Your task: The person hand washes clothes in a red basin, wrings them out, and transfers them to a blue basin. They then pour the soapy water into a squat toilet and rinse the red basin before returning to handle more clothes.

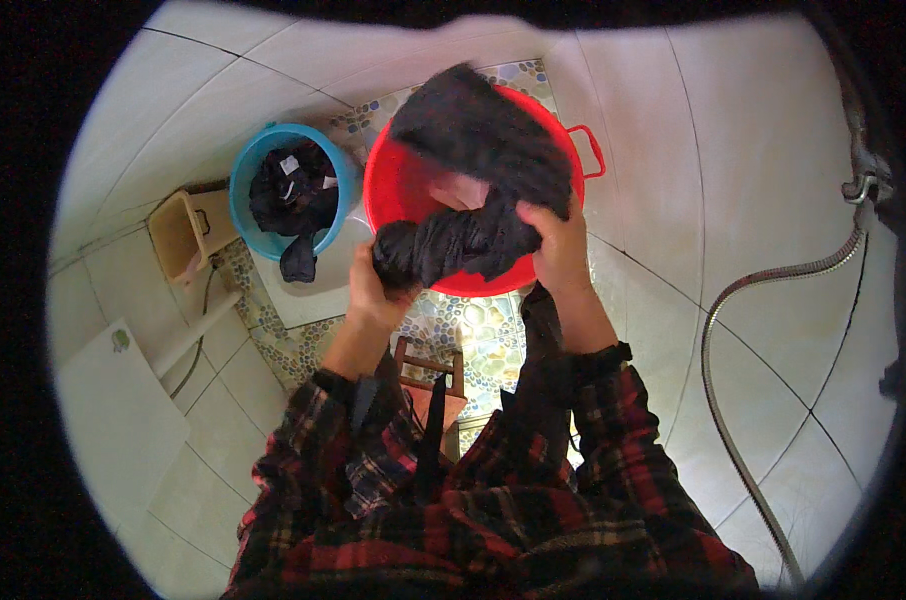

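Observation:
A black garment point(483, 130) is bunched and twisted between my two hands above a red tub point(376, 190). My left hand point(375, 290) is closed round the garment's left end, near the tub's front rim. On the other side my right hand point(561, 250) grips the twisted part, thumb on top. A wide flap of the cloth spreads up over the tub's far side. Inside the tub something pale pink shows past the cloth, but I cannot make out what it is. The cloth hides much of the tub's inside.
Left of the tub, a blue bucket point(235, 200) holds dark clothes point(291, 190), one piece hanging over its rim. A beige bin point(176, 240) stands farther left. Below my hands is a small wooden stool point(443, 385) on pebble-patterned floor. A metal shower hose point(708, 370) hangs along the right wall.

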Tool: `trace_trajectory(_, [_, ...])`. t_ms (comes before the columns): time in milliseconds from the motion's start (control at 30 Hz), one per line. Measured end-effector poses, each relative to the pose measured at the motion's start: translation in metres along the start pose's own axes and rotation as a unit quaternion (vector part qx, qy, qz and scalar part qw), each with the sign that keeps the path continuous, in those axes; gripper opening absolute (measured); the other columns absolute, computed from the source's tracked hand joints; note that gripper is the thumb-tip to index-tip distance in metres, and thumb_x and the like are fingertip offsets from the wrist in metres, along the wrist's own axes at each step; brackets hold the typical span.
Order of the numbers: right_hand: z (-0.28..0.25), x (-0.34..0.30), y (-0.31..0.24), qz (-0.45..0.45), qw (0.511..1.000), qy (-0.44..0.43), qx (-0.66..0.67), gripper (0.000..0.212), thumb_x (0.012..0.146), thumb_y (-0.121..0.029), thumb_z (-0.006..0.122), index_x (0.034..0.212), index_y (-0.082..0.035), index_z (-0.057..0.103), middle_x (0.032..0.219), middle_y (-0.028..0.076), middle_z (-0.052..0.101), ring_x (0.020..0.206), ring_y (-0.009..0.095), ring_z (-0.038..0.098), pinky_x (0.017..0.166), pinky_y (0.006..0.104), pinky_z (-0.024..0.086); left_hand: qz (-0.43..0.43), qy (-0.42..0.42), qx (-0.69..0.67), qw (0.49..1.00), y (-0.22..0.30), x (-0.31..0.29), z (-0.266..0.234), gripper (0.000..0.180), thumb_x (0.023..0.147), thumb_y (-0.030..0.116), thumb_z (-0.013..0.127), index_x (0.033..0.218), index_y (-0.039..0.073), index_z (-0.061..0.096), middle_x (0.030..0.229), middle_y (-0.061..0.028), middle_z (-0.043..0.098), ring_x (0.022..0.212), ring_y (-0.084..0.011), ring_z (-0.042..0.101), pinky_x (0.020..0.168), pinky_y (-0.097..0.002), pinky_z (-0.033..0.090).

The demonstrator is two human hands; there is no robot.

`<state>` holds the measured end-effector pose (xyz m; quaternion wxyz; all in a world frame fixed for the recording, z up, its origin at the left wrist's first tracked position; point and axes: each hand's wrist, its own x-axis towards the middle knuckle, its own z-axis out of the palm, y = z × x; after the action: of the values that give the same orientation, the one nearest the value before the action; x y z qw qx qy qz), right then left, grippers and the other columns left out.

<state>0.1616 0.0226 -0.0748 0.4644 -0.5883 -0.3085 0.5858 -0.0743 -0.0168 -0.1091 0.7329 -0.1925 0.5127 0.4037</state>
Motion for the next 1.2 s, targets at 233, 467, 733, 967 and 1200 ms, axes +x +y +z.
trace_trajectory(233, [0.009, 0.022, -0.013, 0.131, 0.918, -0.037, 0.373, 0.039, 0.091, -0.024, 0.055, 0.125, -0.005, 0.055, 0.121, 0.009, 0.061, 0.112, 0.025, 0.058, 0.101, 0.0433, 0.043, -0.046, -0.176, -0.115, 0.977, -0.017, -0.053, 0.017, 0.050, 0.095, 0.043, 0.037, 0.131, 0.012, 0.052, 0.134, -0.0108, 0.054, 0.124, -0.0306, 0.052, 0.103, -0.0609, 0.037])
trace_trajectory(467, [0.028, 0.024, -0.036, 0.150, 0.918, -0.036, 0.366, 0.041, 0.094, -0.031, 0.055, 0.126, -0.006, 0.054, 0.121, 0.009, 0.062, 0.111, 0.024, 0.059, 0.100, 0.0437, 0.044, 0.002, -0.165, -0.069, 0.984, 0.010, -0.039, 0.010, 0.043, 0.095, 0.039, 0.039, 0.123, 0.011, 0.056, 0.125, -0.0089, 0.060, 0.116, -0.0300, 0.057, 0.098, -0.0585, 0.042])
trace_trajectory(733, [0.038, 0.022, -0.041, 0.150, 0.923, -0.065, 0.349, 0.040, 0.094, -0.030, 0.054, 0.125, -0.006, 0.055, 0.118, 0.010, 0.064, 0.105, 0.025, 0.062, 0.097, 0.0427, 0.046, 0.269, -0.139, 0.020, 0.953, 0.054, -0.062, 0.045, 0.022, 0.091, 0.018, 0.054, 0.108, 0.004, 0.058, 0.104, -0.0088, 0.065, 0.095, -0.0222, 0.064, 0.090, -0.0359, 0.050])
trace_trajectory(967, [0.041, 0.031, -0.062, 0.226, 0.937, -0.055, 0.259, 0.043, 0.089, -0.031, 0.059, 0.120, -0.002, 0.055, 0.105, 0.016, 0.066, 0.092, 0.031, 0.066, 0.088, 0.0465, 0.052, 0.586, -0.136, 0.423, 0.678, 0.036, -0.127, 0.093, 0.028, 0.074, 0.007, 0.068, 0.098, 0.002, 0.053, 0.107, -0.0170, 0.061, 0.098, -0.0273, 0.060, 0.086, -0.0367, 0.047])
trace_trajectory(1200, [0.043, 0.031, -0.075, 0.260, 0.936, -0.134, 0.195, 0.038, 0.088, -0.029, 0.059, 0.112, 0.000, 0.058, 0.091, 0.014, 0.067, 0.076, 0.027, 0.068, 0.069, 0.0395, 0.057, 0.641, -0.247, 0.567, 0.454, 0.001, -0.151, 0.109, 0.026, 0.053, 0.010, 0.076, 0.071, 0.006, 0.057, 0.105, -0.0150, 0.061, 0.096, -0.0386, 0.061, 0.082, -0.0466, 0.052])
